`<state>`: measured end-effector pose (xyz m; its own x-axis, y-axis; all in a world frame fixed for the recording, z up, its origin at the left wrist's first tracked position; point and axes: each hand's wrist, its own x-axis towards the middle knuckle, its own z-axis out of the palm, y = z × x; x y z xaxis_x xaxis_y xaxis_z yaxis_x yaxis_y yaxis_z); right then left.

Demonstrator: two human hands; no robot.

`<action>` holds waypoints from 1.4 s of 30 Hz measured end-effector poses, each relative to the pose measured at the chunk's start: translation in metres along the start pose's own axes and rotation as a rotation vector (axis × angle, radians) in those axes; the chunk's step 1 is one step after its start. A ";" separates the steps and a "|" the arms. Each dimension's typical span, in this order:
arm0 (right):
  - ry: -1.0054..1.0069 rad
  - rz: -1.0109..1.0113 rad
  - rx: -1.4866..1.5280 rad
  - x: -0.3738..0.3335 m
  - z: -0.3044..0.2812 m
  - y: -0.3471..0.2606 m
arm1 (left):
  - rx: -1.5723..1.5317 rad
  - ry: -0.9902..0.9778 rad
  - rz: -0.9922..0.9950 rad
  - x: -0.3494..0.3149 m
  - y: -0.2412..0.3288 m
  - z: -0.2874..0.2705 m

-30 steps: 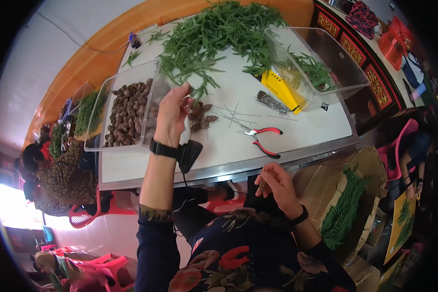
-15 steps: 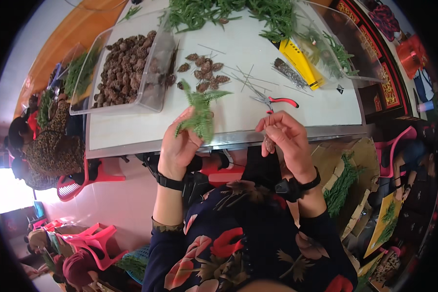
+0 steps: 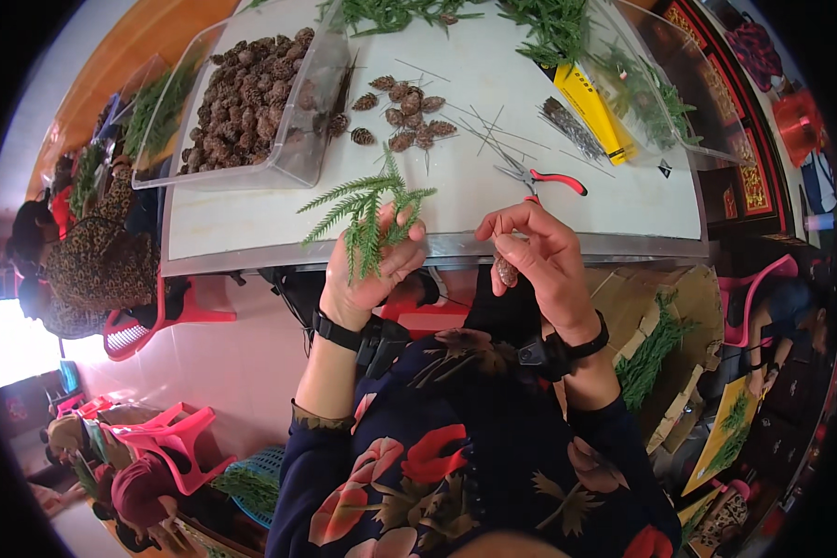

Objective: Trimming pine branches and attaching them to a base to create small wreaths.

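My left hand point(image 3: 378, 260) is closed on a green artificial pine sprig point(image 3: 367, 219), its needled branches spreading to the left over the table's near edge. In my right hand point(image 3: 539, 256) a small brown pine cone point(image 3: 506, 272) is pinched between thumb and fingers, hanging below them. Just beyond my right hand lie red-handled pliers point(image 3: 541, 177) on the white tabletop, jaws apart. A loose group of pine cones point(image 3: 414, 116) rests in front of my hands, with thin wires point(image 3: 493, 130) scattered to its right.
A clear plastic bin point(image 3: 312, 158) full of pine cones stands at the left. Green sprigs point(image 3: 549, 33) pile at the back, near a yellow package point(image 3: 593, 112) and another clear bin point(image 3: 707, 149). A cardboard box point(image 3: 679, 316) with greenery sits by my right arm. Other people work around.
The sprig in my left hand has turned, its branches now fanning out to the left. My right hand still holds the pine cone, shifted slightly left. The whole view has moved a little.
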<state>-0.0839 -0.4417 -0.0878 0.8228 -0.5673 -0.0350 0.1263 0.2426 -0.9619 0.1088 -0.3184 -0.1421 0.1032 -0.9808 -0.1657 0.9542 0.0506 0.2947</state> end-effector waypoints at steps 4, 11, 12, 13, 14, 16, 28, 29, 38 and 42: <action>0.004 0.017 0.015 -0.003 -0.001 0.001 | 0.010 -0.003 -0.020 -0.003 -0.001 -0.003; 0.017 0.032 0.012 -0.005 0.000 0.003 | -0.035 -0.013 -0.087 -0.005 -0.001 -0.001; 0.002 0.027 0.016 -0.005 0.000 0.003 | -0.010 0.070 -0.088 -0.006 -0.003 0.001; 0.004 0.030 0.009 -0.005 -0.001 0.003 | 0.015 0.153 -0.089 -0.007 -0.004 0.004; 0.006 0.032 0.002 -0.005 -0.001 0.003 | 0.039 0.217 -0.087 -0.007 -0.006 0.006; 0.008 0.039 -0.006 -0.005 -0.001 0.004 | 0.046 0.234 -0.109 -0.006 -0.006 0.008; 0.015 -0.087 -0.096 0.005 0.001 0.008 | 0.210 0.375 -0.174 -0.010 -0.014 -0.001; -0.016 -0.141 -0.205 0.010 0.000 0.009 | 0.216 0.366 -0.189 -0.011 -0.014 -0.002; -0.189 -0.315 -0.571 0.032 0.000 0.018 | 0.169 0.214 -0.218 -0.019 -0.013 -0.015; -0.187 -0.291 -0.575 0.031 0.001 0.023 | 0.162 0.198 -0.189 -0.021 -0.017 -0.014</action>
<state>-0.0552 -0.4529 -0.1109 0.8886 -0.3875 0.2454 0.0850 -0.3866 -0.9183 0.0938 -0.2963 -0.1567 -0.0042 -0.9135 -0.4069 0.9062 -0.1756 0.3848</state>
